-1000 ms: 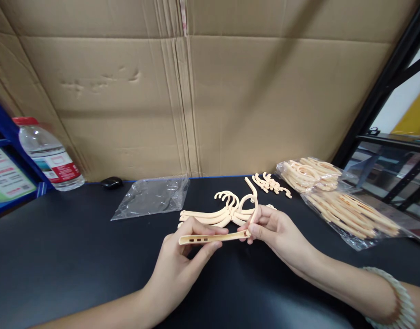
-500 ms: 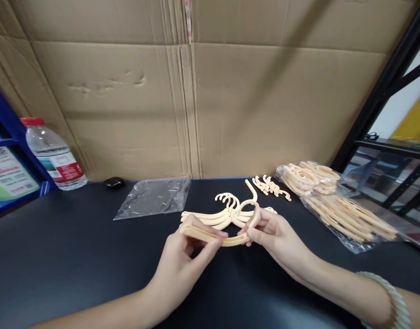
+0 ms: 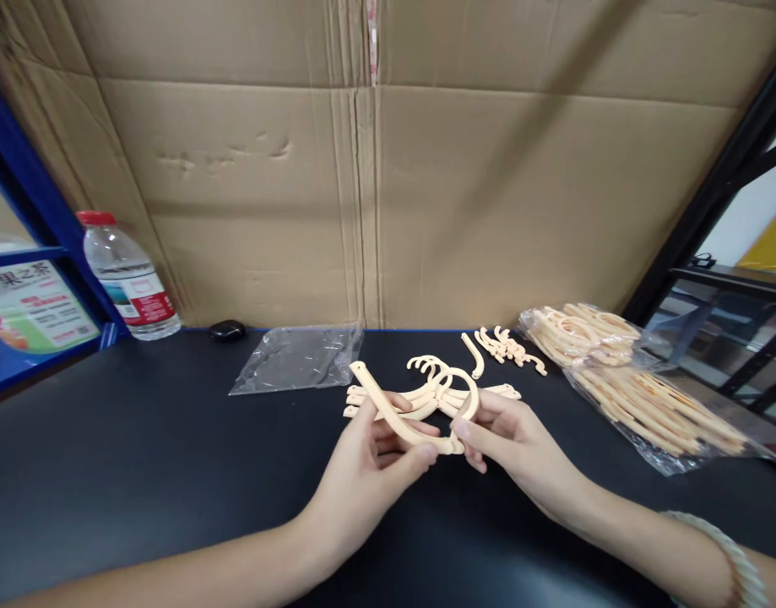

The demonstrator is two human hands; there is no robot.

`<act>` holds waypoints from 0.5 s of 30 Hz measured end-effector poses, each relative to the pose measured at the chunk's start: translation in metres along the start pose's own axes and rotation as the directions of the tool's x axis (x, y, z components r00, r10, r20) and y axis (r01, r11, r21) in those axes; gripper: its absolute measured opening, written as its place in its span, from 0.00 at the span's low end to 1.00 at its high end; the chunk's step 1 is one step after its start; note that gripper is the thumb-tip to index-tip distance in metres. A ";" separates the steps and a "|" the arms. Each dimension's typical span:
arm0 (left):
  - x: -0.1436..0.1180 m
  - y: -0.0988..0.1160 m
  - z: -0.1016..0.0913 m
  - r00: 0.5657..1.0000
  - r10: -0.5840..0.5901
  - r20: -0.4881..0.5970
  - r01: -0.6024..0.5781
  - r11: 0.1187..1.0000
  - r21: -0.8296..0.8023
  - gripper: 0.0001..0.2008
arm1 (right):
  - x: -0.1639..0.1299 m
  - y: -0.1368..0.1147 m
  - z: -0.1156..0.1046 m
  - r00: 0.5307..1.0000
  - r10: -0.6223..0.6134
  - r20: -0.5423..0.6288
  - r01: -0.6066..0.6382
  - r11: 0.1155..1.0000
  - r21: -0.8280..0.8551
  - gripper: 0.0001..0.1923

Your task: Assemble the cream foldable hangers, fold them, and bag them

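My left hand (image 3: 378,456) grips a cream plastic hanger arm (image 3: 381,401), its free end slanting up to the left. Between the fingers and thumb of my right hand (image 3: 505,431) is a round cream hanger hook (image 3: 473,388). The foot of the hook meets the lower end of the arm near my right fingertips; whether they are locked together I cannot tell. Just behind my hands lie several hangers with hooks (image 3: 419,393) in a stack, partly covered by my fingers. A single loose hanger arm (image 3: 474,356) rests beyond them.
Small cream hook pieces (image 3: 511,348) lie in a pile at the back. To the right are clear bags of hanger parts (image 3: 653,405). An empty plastic bag (image 3: 299,359), a black object (image 3: 227,330) and a water bottle (image 3: 134,283) stand or lie leftward. Cardboard (image 3: 248,203) walls the back.
The hanger arm in my left hand has swung up at its free end, and its inner end now sits at the hook's foot. The view has shifted slightly left.
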State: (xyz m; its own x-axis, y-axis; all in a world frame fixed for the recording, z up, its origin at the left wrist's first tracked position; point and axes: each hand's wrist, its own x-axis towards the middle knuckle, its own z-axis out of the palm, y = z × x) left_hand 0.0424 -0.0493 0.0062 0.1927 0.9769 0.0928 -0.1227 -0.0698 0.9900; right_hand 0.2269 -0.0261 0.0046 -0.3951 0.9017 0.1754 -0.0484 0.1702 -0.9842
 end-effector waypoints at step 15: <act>0.003 0.000 -0.001 0.997 -0.068 -0.028 0.066 0.996 -0.060 0.17 | 0.061 -0.006 -0.104 0.879 -0.375 0.294 0.409 0.277 -0.870 0.09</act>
State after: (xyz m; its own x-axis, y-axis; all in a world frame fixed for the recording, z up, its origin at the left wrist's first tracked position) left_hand 0.0423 -0.0465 0.0068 0.1734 0.9846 0.0227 -0.1683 0.0069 0.9857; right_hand 0.2987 0.0688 0.0237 -0.5990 0.6123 0.5160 0.6230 0.7612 -0.1801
